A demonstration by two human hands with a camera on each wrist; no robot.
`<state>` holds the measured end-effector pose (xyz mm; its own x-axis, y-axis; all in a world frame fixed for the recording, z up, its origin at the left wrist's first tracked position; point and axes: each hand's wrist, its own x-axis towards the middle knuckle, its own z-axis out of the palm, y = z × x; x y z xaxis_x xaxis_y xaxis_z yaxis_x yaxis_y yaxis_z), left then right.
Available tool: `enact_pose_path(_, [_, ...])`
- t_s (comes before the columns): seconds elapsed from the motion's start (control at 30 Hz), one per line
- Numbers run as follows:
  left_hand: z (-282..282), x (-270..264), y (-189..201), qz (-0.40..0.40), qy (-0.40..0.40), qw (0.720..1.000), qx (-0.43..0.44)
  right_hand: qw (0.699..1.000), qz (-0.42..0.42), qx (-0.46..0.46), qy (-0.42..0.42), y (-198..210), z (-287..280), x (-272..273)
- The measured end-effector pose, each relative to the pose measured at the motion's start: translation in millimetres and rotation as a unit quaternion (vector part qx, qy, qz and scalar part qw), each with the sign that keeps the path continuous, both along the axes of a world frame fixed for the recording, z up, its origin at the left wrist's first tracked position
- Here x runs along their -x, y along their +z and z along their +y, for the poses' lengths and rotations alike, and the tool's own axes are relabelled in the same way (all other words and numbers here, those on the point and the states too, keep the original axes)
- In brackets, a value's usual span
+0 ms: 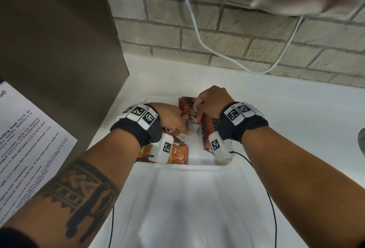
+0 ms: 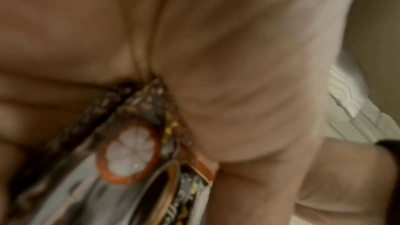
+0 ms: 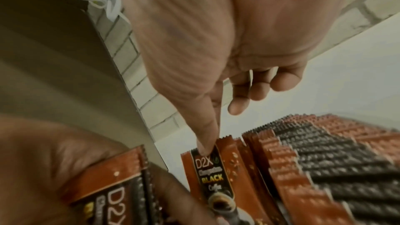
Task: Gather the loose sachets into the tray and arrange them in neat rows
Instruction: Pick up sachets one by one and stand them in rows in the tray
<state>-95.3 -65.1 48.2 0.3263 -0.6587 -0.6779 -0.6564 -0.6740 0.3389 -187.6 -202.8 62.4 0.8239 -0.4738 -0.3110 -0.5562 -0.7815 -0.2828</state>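
i see my left hand (image 1: 173, 118) pinching a coffee sachet (image 2: 138, 151) and my right hand (image 1: 210, 100) pinching the front sachet (image 3: 216, 174) of the row (image 3: 324, 160) in the white tray (image 1: 201, 161).

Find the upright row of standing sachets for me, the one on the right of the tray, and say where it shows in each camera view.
Head: the upright row of sachets stands right of centre inside the tray, partly hidden under the right hand.
Left wrist: not in it; only blurred sachets in the left hand show.
Right wrist: lower right, edge-on.
Shared landmark: the front-facing D2X sachet under the right fingertip.
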Motion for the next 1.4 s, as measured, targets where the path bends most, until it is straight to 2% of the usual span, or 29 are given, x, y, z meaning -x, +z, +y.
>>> enact_pose_path(0.13, [-15.9,6.9,-9.0,-0.051,-0.042,0.998,-0.010,0.999,0.017,0.037,0.016,-11.9,-0.5,-6.7])
enact_pose_path(0.3, [-26.8,1.2,-18.8,-0.021,-0.044,0.999,-0.019,1.000,0.010,0.018,0.011,-19.6,-4.2,-12.3])
enact_pose_path(0.4, [-31.3,-0.3,-22.5,-0.019,-0.051,0.998,-0.021,0.999,-0.028,-0.015,-0.010,-20.5,-8.3,-10.9])
enact_pose_path(0.77, [-35.2,-0.5,-27.7,0.002,-0.040,0.999,-0.031,0.992,-0.087,-0.084,-0.024,-6.8,-6.6,-2.8])
enact_pose_path(0.93, [-29.0,0.6,-23.9,-0.019,-0.020,0.999,-0.019,0.987,-0.124,-0.093,-0.028,1.8,-8.2,4.4])
enact_pose_path(1.0, [-25.8,2.0,-23.9,0.005,-0.004,1.000,-0.015,0.985,-0.136,-0.104,-0.037,4.1,-8.3,7.9])
enact_pose_path(1.1, [-21.5,4.1,-18.7,0.017,0.003,1.000,-0.006,0.986,-0.130,-0.099,-0.032,6.7,-6.3,14.5])
enact_pose_path(1.2, [-19.2,5.5,-15.5,-0.007,-0.004,1.000,0.001,0.985,-0.133,-0.102,-0.032,9.4,-5.4,22.3])
enact_pose_path(1.3, [-14.2,7.2,-18.2,-0.004,0.020,1.000,0.017,0.986,-0.130,-0.099,-0.020,10.0,-2.6,32.0])
enact_pose_path(1.4, [-10.5,15.2,-16.3,0.000,0.029,1.000,0.001,0.987,-0.127,-0.100,-0.009,11.0,0.3,41.0])
